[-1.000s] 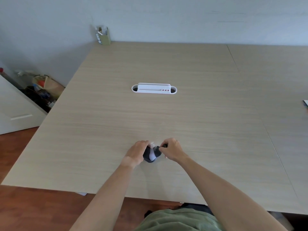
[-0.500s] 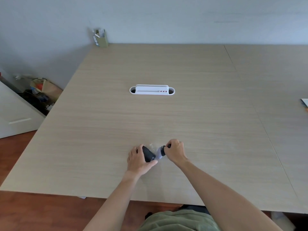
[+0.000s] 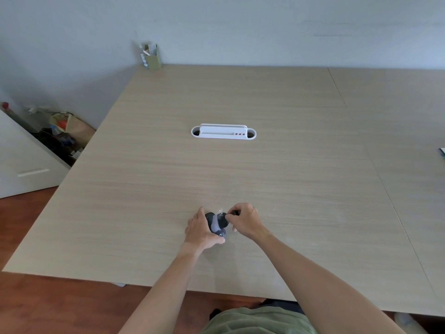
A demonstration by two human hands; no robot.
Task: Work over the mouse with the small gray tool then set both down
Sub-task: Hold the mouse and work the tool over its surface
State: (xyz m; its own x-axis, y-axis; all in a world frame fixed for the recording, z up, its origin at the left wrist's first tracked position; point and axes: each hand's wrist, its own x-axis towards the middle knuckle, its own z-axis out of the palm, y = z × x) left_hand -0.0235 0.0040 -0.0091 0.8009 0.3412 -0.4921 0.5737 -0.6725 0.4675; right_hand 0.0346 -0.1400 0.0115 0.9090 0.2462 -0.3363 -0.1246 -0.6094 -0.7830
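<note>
**Mouse still being worked, both hands closed in**

Head view: left hand (image 3: 201, 231) is clenched around the dark mouse (image 3: 215, 224), cupping it from the 9 o'clock side, low over the counter (image 3: 301, 189); I can't tell if it touches. Right hand (image 3: 245, 221) pinches the small gray tool (image 3: 222, 219) against the mouse's top from 3 o'clock. Half a second ago the tool sat off the mouse's right end; now it lies over the body and the left hand has rolled the mouse. I read that as mid-work, set-down not started. White cable tray (image 3: 223, 132) well apart at 12 o'clock.
</note>
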